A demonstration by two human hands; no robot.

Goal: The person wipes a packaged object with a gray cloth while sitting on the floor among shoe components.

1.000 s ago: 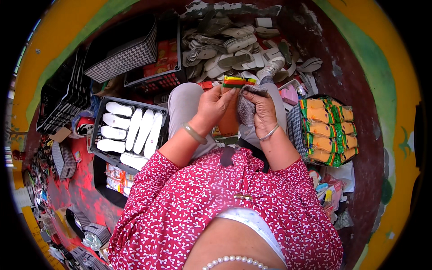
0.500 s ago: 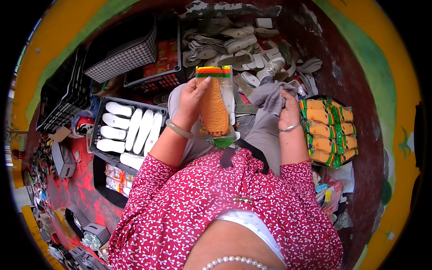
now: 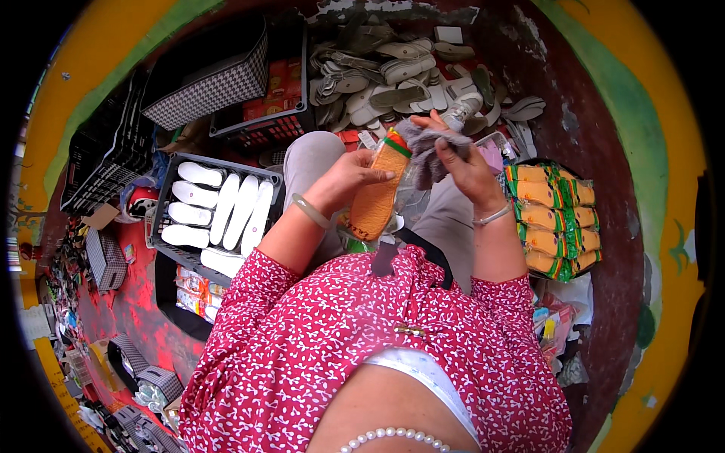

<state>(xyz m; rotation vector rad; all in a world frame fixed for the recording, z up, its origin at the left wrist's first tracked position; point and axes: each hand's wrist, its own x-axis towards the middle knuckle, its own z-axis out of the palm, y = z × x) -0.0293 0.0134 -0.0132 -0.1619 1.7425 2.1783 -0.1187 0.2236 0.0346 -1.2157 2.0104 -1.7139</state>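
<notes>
My left hand (image 3: pixel 361 177) is closed on a packaged insole (image 3: pixel 377 195), tan-orange, in a clear bag with a green, red and yellow band at its top. The insole hangs tilted above my lap, its band leaning right. A crumpled grey cloth (image 3: pixel 430 155) is in my right hand (image 3: pixel 470 170), pinched between thumb and fingers. The cloth meets the banded end of the package; whether it presses on it, I cannot tell.
On the left, a black crate (image 3: pixel 168 235) holds several white insoles. Similar packaged insoles (image 3: pixel 547 219) are stacked on the right. Loose insoles (image 3: pixel 393 68) lie in a heap ahead. A checked basket (image 3: pixel 204 90) sits at the far left near another black crate (image 3: pixel 272 124).
My right hand has brought the grey cloth left to the top of the package. My left hand has shifted right, and the insole package has turned from upright to tilted.
</notes>
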